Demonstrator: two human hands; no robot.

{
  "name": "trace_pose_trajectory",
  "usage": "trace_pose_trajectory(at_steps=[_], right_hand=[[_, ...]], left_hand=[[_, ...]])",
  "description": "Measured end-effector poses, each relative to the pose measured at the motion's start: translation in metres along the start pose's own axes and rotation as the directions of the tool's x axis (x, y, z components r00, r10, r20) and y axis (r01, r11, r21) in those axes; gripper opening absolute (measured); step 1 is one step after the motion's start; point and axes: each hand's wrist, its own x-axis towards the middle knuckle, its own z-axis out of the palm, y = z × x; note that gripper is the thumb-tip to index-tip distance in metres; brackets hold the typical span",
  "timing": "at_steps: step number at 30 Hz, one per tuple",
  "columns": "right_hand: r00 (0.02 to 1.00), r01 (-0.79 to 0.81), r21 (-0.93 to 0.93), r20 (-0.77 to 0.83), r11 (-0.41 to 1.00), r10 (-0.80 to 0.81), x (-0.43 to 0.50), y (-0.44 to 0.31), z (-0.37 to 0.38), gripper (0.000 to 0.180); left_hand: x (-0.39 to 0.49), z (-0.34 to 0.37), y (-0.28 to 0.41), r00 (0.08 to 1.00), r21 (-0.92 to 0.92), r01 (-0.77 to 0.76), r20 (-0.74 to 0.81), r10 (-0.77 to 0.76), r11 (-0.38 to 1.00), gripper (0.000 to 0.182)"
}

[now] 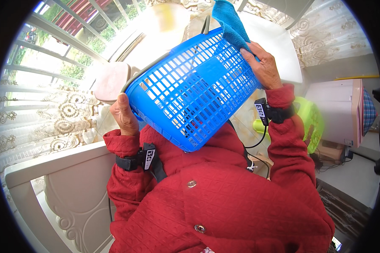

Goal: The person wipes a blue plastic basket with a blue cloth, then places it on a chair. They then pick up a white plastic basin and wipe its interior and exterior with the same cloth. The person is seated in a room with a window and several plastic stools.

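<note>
A blue plastic basket [210, 71] with a slotted wall is tilted in front of my chest. At its left end my left hand [125, 114] grips the rim, thumb up and fingers hidden behind. My right hand [262, 64] pinches a blue cloth [231, 23] against the basket's upper right side. The cloth spreads over that corner, and its far end rises past the rim. A grey basket handle [152, 68] lies along the upper left rim.
A white table [272, 41] stands beyond the basket. A pink lidded container [112, 81] is on the left, near the barred window [66, 41]. To the right are a lime-green plastic stool [310, 123] and a pale boxy appliance [332, 107]. A white carved chair [72, 189] stands lower left.
</note>
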Motion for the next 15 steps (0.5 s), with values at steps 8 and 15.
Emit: trace_pose_trajectory(at_steps=[8, 15], right_hand=[[1.000, 0.010, -0.009, -0.008, 1.000, -0.010, -0.0001, -0.0005, 0.0004, 0.036], [1.000, 0.015, -0.002, -0.002, 1.000, -0.015, 0.0004, 0.0008, 0.0003, 0.037]], left_hand=[[-0.0008, -0.0007, 0.0000, 1.000, -0.007, 0.016, 0.004, -0.016, 1.000, 0.071], [-0.0008, 0.0004, 0.0004, 1.000, -0.006, 0.019, -0.007, -0.019, 1.000, 0.072]])
